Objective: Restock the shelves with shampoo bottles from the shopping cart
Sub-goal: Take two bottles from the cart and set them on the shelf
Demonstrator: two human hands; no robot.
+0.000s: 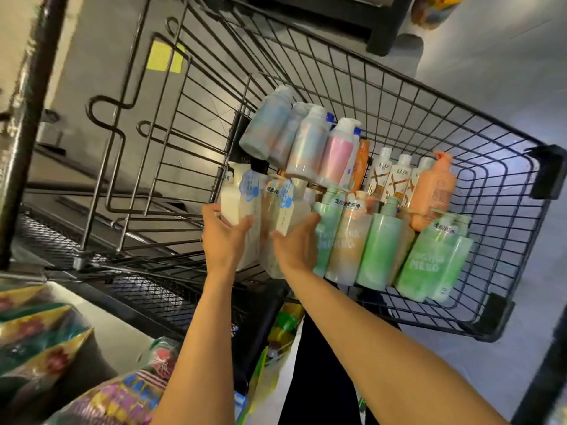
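A black wire shopping cart (460, 124) holds several shampoo bottles. My left hand (225, 237) grips a white bottle with a blue round label (237, 197) at the cart's near left corner. My right hand (296, 243) grips the pale translucent bottle (287, 207) beside it. To the right stand green bottles (383, 243), a peach-tinted bottle (346, 243), an orange pump bottle (432, 191) and white bottles with gold crosses (389, 179). Pastel bottles (303, 139) lean at the back.
A wire shelf rack (129, 154) with a black mesh deck (92, 259) stands left of the cart, with a dark upright post (27, 118). Colourful packaged goods (36, 338) lie at the lower left. Grey floor (491, 50) spreads to the right.
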